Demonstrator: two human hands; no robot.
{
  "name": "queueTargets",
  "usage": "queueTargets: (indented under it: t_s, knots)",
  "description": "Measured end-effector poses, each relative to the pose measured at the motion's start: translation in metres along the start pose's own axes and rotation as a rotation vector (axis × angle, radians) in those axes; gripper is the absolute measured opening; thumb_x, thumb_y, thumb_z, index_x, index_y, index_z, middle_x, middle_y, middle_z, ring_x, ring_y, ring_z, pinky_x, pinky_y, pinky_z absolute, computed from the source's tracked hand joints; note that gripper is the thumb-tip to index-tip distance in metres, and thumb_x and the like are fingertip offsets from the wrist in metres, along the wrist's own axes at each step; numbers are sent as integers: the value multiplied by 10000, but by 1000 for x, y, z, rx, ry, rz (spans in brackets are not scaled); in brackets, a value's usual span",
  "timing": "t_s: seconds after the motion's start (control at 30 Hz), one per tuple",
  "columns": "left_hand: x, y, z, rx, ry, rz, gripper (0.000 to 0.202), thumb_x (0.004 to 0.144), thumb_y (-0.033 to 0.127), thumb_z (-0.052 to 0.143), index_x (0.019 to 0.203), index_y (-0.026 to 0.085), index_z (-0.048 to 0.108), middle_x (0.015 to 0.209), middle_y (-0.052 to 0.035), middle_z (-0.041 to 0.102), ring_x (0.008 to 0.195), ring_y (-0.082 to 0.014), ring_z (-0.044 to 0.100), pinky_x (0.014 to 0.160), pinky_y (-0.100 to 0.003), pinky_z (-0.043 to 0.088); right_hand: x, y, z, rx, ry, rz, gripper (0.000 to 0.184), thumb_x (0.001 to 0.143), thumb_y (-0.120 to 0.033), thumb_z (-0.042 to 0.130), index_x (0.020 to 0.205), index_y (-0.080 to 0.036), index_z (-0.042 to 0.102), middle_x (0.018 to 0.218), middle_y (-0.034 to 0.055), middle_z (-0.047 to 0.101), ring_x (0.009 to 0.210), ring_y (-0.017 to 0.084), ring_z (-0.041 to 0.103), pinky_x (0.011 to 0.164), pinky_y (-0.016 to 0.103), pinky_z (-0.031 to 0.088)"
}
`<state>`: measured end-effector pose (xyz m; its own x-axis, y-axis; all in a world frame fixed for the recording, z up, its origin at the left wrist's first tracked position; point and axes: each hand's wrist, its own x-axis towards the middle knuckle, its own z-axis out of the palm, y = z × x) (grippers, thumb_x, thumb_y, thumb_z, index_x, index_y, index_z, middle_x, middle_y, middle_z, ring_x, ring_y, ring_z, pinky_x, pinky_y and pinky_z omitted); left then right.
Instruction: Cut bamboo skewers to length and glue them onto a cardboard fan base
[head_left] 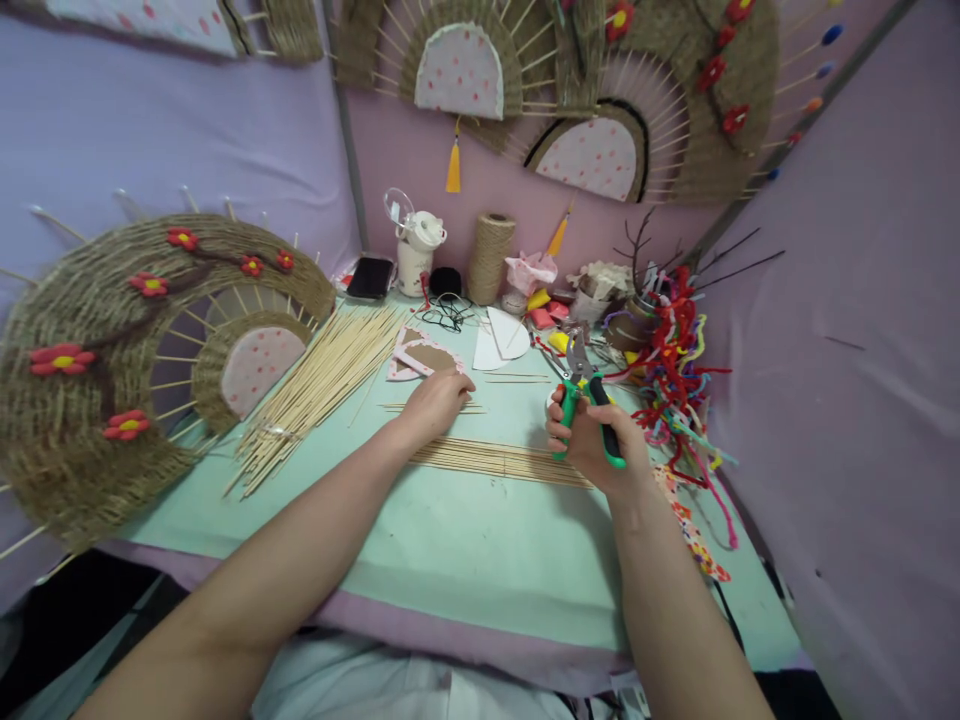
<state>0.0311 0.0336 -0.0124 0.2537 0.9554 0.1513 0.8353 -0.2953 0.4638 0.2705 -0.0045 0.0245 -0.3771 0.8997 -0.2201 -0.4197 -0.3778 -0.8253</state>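
1. My right hand [586,445] is wrapped around the pruners [576,372], fingers clamped on the handles, which stand spread; the blades point toward the tabletop's [465,560] far edge.
2. My left hand [439,395] is low over the short sticks [474,409], its fingers bent. I cannot tell whether they pinch a stick or only rest there.
3. The row [502,460] of longer sticks lies about mid-tabletop, roughly parallel to the near edge, running from below my left wrist to below my right hand.
4. I judge the step in hand to be handling sticks, with the pruners held ready. A cut would call for one stick lifted free, a steady left hold, and the blades brought square to it, clear of my fingers.
5. Toward the left edge, the bundle [319,380] slants from the near left toward the far edge. Trimmed card [435,360] lies just beyond my left hand, with white paper [504,340] farther off.
6. Along the far edge stand a cup [416,262] and a twine cone [491,262]; pipe cleaners [675,375] tangle by the right edge.
7. A big fan [75,290] stands by the left edge. More fans [459,75] hang on the draped walls [825,300] around me.
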Motion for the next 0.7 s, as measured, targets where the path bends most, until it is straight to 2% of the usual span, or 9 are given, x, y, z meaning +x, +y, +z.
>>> queueTargets:
  t_s: [0.1, 0.3, 0.7]
  knots:
    - [-9, 12, 2, -2, 6, 41, 237, 857, 162, 460, 927, 166, 686, 988, -78, 664, 968, -212, 591, 856, -306, 441, 0, 1, -2, 42, -20, -10, 249, 626, -285, 549, 867, -231, 578, 791, 14, 497, 593, 136, 372, 539, 284, 326]
    - [-26, 39, 15, 40, -171, 191, 219, 846, 141, 461, 825, 172, 677, 887, -69, 652, 880, -204, 585, 776, -295, 432, 0, 3, -6, 116, -74, 8, 252, 643, -261, 564, 886, -200, 586, 811, 16, 495, 615, 122, 400, 549, 263, 349]
    - [-27, 41, 20, 83, -184, 179, 233, 813, 102, 426, 710, 159, 626, 771, -70, 603, 751, -193, 553, 656, -291, 376, -2, 7, -1, 27, -70, -21, 281, 639, -300, 549, 907, -225, 583, 802, 15, 512, 607, 133, 389, 553, 287, 336]
